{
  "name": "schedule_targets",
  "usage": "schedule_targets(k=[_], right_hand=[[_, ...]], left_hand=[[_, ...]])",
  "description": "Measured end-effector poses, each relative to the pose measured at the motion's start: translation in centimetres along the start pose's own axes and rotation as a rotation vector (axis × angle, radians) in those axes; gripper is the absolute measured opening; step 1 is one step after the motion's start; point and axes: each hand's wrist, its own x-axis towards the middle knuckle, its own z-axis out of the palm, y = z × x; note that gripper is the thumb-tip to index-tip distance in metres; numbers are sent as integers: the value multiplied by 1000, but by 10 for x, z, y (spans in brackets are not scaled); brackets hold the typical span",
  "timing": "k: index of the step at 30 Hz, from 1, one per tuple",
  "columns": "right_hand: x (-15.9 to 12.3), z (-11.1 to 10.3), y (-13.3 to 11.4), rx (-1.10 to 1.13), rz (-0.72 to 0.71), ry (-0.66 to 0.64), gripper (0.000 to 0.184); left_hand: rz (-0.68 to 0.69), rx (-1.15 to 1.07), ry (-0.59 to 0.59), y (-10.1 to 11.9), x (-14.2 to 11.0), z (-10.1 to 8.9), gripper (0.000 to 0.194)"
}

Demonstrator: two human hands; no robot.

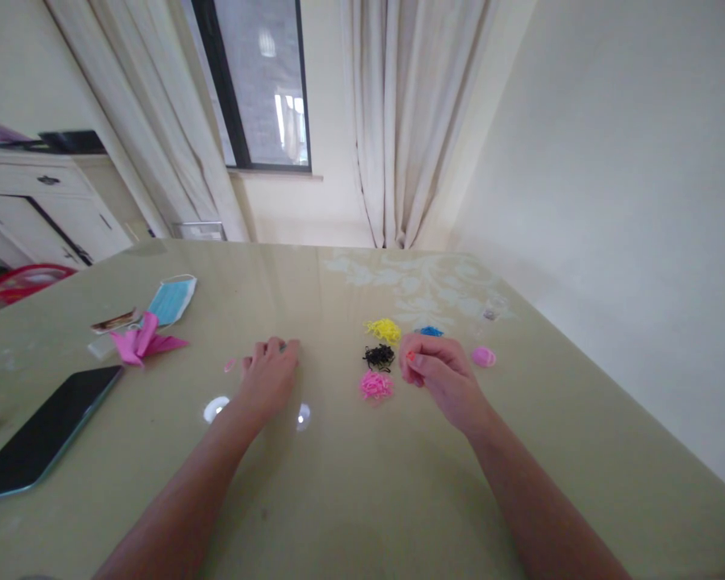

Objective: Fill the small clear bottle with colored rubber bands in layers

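Note:
My right hand (440,377) is closed in a pinch, with a bit of orange (412,357) showing between thumb and fingers; it looks like small rubber bands. Close to its left lie heaps of small bands: yellow (385,329), black (379,357) and pink (376,386). Behind the hand a blue heap (430,331) is partly covered. My left hand (271,372) rests low over the tabletop with bent fingers drawn together. Something small and greenish shows at its fingertips, too small to make out.
On the glossy table (350,499) a pink folded paper bird (142,342), a blue face mask (172,301) and a dark tablet-like device (45,431) lie at left. At right are a pink oval piece (483,357) and a clear plastic item (490,312). A wall borders the right side.

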Motion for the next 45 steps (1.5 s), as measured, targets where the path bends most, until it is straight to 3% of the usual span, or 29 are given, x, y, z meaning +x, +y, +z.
schedule_targets(k=[4, 8, 11, 16, 21, 26, 31, 34, 38, 42, 45], right_hand=[[0, -1, -3, -20, -2, -77, 32], [3, -15, -6, -126, 53, -44, 34], [7, -36, -9, -280, 176, -17, 36], [7, -69, -11, -669, 504, -80, 33], [8, -72, -7, -934, 663, -113, 32], [10, -70, -3, -1046, 727, -101, 35], [13, -65, 1, -1054, 593, -43, 36], [15, -48, 5, -953, 443, -40, 37], [11, -13, 4, -692, 175, -81, 46], [-2, 20, 1, -328, 83, -101, 46], [-8, 32, 0, -265, 56, -87, 37]], left_hand=[[39, 50, -6, -5, 7, -3, 34], [67, 32, 29, -10, 12, -6, 34], [66, -7, 43, -12, 13, -6, 29], [37, -156, 155, -13, 16, -8, 27], [61, -712, 237, -7, 18, -16, 23], [206, -1414, 129, 15, 2, -31, 30], [268, -1861, 56, 32, -18, -42, 26], [329, -1986, 33, 37, -26, -45, 23], [363, -1943, 24, 41, -28, -45, 23], [361, -1803, 18, 44, -25, -40, 20], [425, -1709, -11, 48, -25, -39, 12]])
